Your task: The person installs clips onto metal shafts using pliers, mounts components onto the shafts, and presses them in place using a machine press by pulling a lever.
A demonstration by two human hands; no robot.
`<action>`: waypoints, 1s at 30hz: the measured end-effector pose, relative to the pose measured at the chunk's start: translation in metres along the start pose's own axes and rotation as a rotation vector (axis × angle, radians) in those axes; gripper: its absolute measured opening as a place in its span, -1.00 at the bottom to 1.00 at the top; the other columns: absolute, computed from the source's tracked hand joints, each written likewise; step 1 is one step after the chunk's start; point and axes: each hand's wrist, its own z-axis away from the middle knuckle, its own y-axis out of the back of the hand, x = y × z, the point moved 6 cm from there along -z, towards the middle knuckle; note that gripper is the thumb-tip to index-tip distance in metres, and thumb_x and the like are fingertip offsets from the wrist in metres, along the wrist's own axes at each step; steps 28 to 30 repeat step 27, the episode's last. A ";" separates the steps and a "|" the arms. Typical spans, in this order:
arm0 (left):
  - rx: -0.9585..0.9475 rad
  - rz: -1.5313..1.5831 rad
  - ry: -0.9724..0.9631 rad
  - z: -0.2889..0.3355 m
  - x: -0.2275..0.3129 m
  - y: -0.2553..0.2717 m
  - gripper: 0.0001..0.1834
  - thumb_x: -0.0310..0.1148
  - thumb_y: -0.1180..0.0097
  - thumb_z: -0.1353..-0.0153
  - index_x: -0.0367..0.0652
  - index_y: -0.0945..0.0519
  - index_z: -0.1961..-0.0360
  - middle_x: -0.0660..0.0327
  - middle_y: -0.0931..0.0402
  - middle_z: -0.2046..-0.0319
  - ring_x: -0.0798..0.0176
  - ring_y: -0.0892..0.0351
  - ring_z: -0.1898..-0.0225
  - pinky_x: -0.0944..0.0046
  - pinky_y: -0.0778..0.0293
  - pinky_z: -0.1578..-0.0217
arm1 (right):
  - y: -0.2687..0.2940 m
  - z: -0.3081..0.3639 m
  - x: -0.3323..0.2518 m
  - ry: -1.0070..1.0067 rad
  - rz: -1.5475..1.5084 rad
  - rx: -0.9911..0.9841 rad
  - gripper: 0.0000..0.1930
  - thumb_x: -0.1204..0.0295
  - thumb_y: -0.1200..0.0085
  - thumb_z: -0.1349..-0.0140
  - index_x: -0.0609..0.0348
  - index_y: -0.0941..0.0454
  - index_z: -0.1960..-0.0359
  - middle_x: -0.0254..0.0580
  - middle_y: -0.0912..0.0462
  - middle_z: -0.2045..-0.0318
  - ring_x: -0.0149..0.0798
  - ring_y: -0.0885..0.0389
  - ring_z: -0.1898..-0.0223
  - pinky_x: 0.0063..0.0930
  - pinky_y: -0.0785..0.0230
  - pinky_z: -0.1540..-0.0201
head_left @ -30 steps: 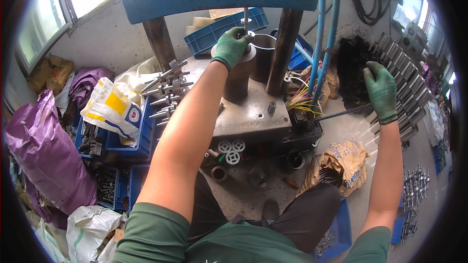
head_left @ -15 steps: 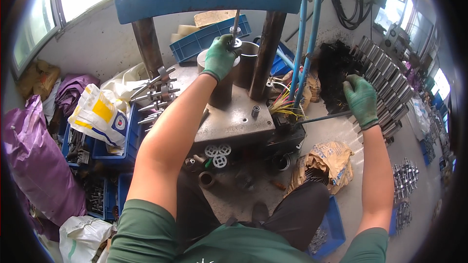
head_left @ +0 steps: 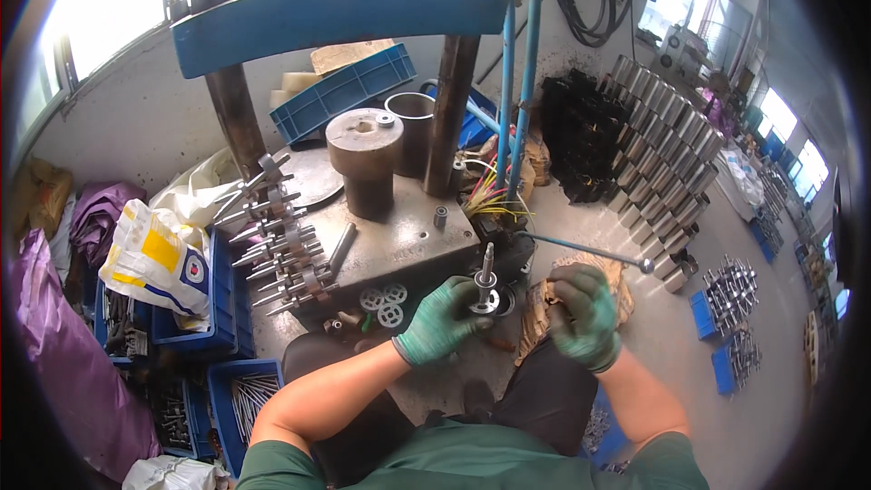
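My left hand (head_left: 443, 322), in a green glove, grips a metal shaft (head_left: 488, 263) with a round flange disc near its lower part. The shaft points upward in front of my lap, clear of the press. My right hand (head_left: 585, 318), gloved too, is raised just right of the shaft, in front of a brown paper bag (head_left: 624, 295). Its fingers look bent but are smeared, so what they hold, if anything, is unclear. Ahead stands a thick steel cylinder (head_left: 363, 150) on the press bed, a small ring (head_left: 385, 120) lying on its top.
A blue press beam (head_left: 345, 23) spans two dark columns. The ball-ended lever (head_left: 590, 252) sticks out right. Shafts with collars (head_left: 290, 249) crowd the bed's left edge. Perforated discs (head_left: 390, 314) lie below its front. Steel tubes (head_left: 658, 163) are stacked at right; a blue bin (head_left: 243, 399) holds rods.
My left hand has brought the shaft from above the steel cylinder back toward my lap. My right hand has left the lever and come in near the shaft. The view has shifted.
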 end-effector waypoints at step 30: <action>-0.395 -0.102 0.282 0.017 -0.023 -0.022 -0.56 -0.22 -0.22 -0.48 -0.33 -0.59 -0.20 0.10 -0.64 -0.01 0.19 -0.63 -0.03 0.21 -0.51 -0.13 | 0.072 0.303 0.021 -1.572 -1.336 0.885 -0.52 0.24 -0.08 -0.37 0.33 -0.47 -0.20 0.17 -0.70 0.15 0.12 -0.78 0.17 0.02 -0.68 0.06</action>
